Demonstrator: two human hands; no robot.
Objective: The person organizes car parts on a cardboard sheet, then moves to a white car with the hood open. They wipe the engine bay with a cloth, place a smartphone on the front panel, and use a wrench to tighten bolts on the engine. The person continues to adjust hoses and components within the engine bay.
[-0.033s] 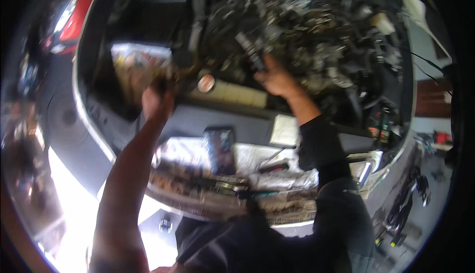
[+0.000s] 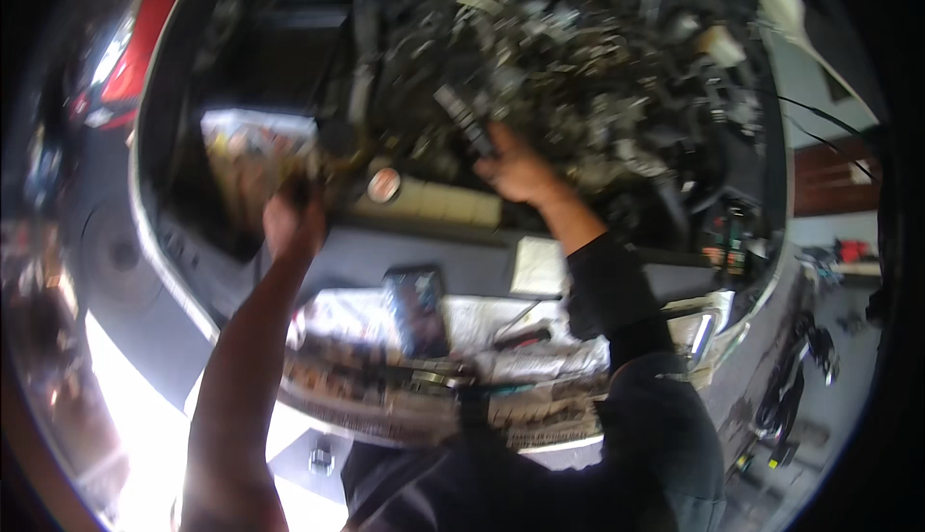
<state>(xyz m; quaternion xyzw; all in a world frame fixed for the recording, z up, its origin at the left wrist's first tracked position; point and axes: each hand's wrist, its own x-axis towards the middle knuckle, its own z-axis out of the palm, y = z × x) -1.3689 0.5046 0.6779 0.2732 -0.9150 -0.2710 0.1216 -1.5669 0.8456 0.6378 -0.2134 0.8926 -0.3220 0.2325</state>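
Observation:
My right hand (image 2: 520, 171) is closed round a slim rod-shaped tool, dark with a silvery end (image 2: 458, 113). Blur hides its exact kind. It slants up and left over the engine (image 2: 588, 79) of a car with its bonnet area exposed. At the left of the bay, my left hand (image 2: 294, 222) has its fingers curled at a dark part beside a brownish lit patch (image 2: 241, 156). What those fingers hold, if anything, is too smeared to make out. Between both hands lies a round cap with an orange-and-white face (image 2: 383, 185), next to a pale ribbed strip (image 2: 443, 201).
Along the front edge, newspaper (image 2: 549, 416) bears several tools and a dark flat tablet-like device (image 2: 416, 310). A white label (image 2: 538, 265) is on the front panel. Cables (image 2: 795, 368) and a red object (image 2: 850, 250) are at the right; a red car (image 2: 145, 60) stands far left.
The whole view has shifted slightly, so the bay and both hands appear a little lower and further left. Both hands keep much the same places over the engine bay.

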